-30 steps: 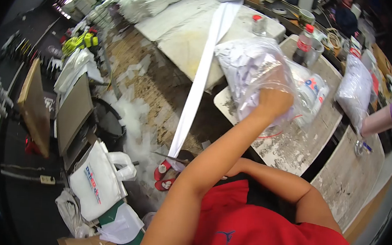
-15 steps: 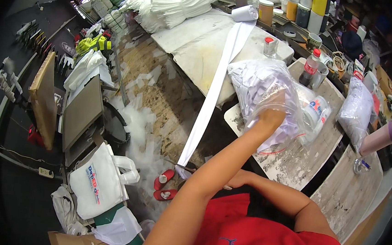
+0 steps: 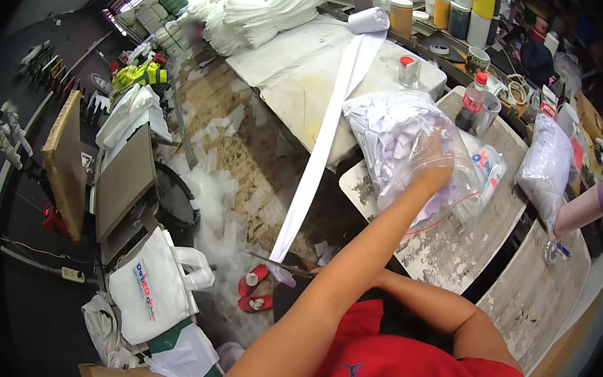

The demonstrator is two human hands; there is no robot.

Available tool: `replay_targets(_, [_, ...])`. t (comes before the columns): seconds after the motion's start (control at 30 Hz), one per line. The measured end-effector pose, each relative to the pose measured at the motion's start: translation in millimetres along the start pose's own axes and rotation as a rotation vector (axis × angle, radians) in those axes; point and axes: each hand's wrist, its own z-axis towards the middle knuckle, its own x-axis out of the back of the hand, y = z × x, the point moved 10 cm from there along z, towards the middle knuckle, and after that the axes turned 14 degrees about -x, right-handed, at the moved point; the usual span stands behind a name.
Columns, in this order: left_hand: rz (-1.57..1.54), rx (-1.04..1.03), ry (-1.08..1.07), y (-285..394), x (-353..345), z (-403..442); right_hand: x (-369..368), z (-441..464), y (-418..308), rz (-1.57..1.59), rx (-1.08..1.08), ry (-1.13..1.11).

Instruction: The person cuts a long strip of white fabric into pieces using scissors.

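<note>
My left hand (image 3: pixel 433 153) is inside the mouth of a clear plastic bag (image 3: pixel 465 176) full of white cut strips (image 3: pixel 384 124); plastic and pieces hide its fingers. My left forearm crosses in front of my right hand (image 3: pixel 317 270), leaving little of it visible. From that hand extend the dark blades of scissors (image 3: pixel 294 267), at the lower end of a long white fabric band (image 3: pixel 318 154). The band runs down from a roll (image 3: pixel 368 21) on the padded table (image 3: pixel 289 74) and hangs over its edge.
A cola bottle (image 3: pixel 472 101), a red-lidded jar (image 3: pixel 409 71) and a packed plastic bag (image 3: pixel 547 152) stand around the worn boards (image 3: pixel 444 260). White cloth stacks (image 3: pixel 266 12) lie at the back. Scraps and red shoes (image 3: pixel 254 291) are on the floor; a white tote bag (image 3: pixel 152 286) sits left.
My left hand has shifted slightly right and down in the bag, whose mouth is spread wider. The scissor blades show more clearly against the band's lower end. The whole view has shifted a little.
</note>
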Motion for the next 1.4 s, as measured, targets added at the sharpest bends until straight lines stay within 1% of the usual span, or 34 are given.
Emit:
replay_targets(0.03, [0.104,-0.077,-0.038,4,-8,-4,-5,1,21,-0.003,0.004,0.001])
replay_targets(0.07, [0.108,-0.08,-0.036,20,7,-2,-17,2,47,-0.054,0.052,-0.035])
replay_targets(0.13, [0.031,0.221,-0.272,40,28,-5,-25,4,50,-0.107,0.105,-0.073])
replay_targets(0.17, [0.035,0.223,-0.269,46,33,-9,-19,4,42,0.105,0.08,-0.097])
replay_targets(0.2, [0.055,0.176,-0.208,54,42,-11,-10,4,28,0.317,0.053,-0.122])
replay_targets(0.23, [0.075,0.13,-0.148,60,51,-12,-4,2,13,0.319,0.054,-0.128])
replay_targets(0.3, [0.088,0.123,-0.173,61,54,-17,-1,0,-3,0.407,0.008,-0.232])
replay_targets(0.33, [0.092,0.115,-0.201,66,56,-20,-4,0,4,0.412,0.001,-0.228])
replay_targets(0.4, [0.016,0.103,-0.248,76,69,-19,-16,6,27,0.284,-0.12,-0.22])
replay_targets(0.43, [-0.056,0.091,-0.296,83,68,-20,27,-16,-84,0.216,-0.041,-0.137])
replay_targets(0.47, [0.115,0.08,-0.287,82,65,-25,26,-12,-91,0.114,-0.105,-0.191])
replay_targets(0.5, [0.077,0.091,-0.315,89,64,-29,21,-14,-92,0.021,-0.174,-0.245])
replay_targets(0.57, [0.041,0.155,-0.432,102,83,-33,31,-16,-134,0.174,-0.166,-0.258])
replay_targets(0.6, [0.019,0.157,-0.447,107,89,-37,35,-12,-137,0.111,-0.096,-0.18])
replay_targets(0.67, [0.001,0.148,-0.465,118,108,-43,26,-8,-132,-0.1,-0.135,-0.261])
replay_targets(0.7, [-0.063,0.114,-0.558,130,114,-49,25,-10,-141,-0.169,-0.178,-0.313])
replay_targets(0.73, [-0.126,0.082,-0.646,143,125,-57,16,-8,-114,-0.167,-0.181,-0.317])
replay_targets(0.77, [-0.298,0.007,-0.776,161,137,-69,7,-2,-61,0.003,-0.269,-0.27])
replay_targets(0.8, [-0.472,-0.065,-0.905,180,157,-83,1,-2,-27,0.177,-0.356,-0.222])
replay_targets(0.87, [-0.792,-0.172,-1.078,217,221,-100,50,-26,-146,0.277,-0.141,-0.12])
replay_targets(0.9, [-0.891,-0.204,-1.001,221,260,-98,75,-41,-207,0.318,-0.03,-0.073])
replay_targets(0.93, [-0.98,-0.078,-0.854,195,298,-109,32,2,-118,0.02,-0.321,-0.19])
replay_targets(0.97, [-0.981,-0.012,-0.55,166,338,-115,27,4,-109,-0.048,-0.38,-0.266])
replay_targets(1.0, [-0.847,0.034,-0.121,134,388,-129,30,4,-112,-0.032,-0.379,-0.218])
replay_targets(1.03, [-0.722,0.141,0.241,94,432,-151,31,4,-113,-0.014,-0.382,-0.169])
replay_targets(1.1, [-0.481,0.314,0.755,13,498,-240,28,6,-108,0.078,-0.387,-0.169])
replay_targets(1.13, [-0.298,0.446,0.862,-8,503,-280,23,5,-108,0.111,-0.437,-0.251])
replay_targets(1.17, [-0.275,0.529,0.857,-27,494,-311,19,5,-110,0.23,-0.451,-0.27])
replay_targets(1.2, [-0.332,0.6,0.834,-37,469,-331,16,5,-109,0.278,-0.466,-0.272])
replay_targets(1.23, [-0.341,0.638,0.675,-43,441,-340,15,5,-108,0.326,-0.484,-0.268])
replay_targets(1.27, [-0.367,0.738,0.548,-44,410,-347,12,5,-108,0.316,-0.485,-0.29])
replay_targets(1.33, [-0.756,0.702,0.498,-28,357,-339,14,4,-110,0.361,-0.49,-0.284])
replay_targets(1.37, [-0.756,0.699,0.51,-23,357,-342,12,4,-110,0.353,-0.491,-0.292])
replay_targets(1.4, [-0.794,0.751,0.369,-16,343,-341,14,3,-108,0.298,-0.507,-0.266])
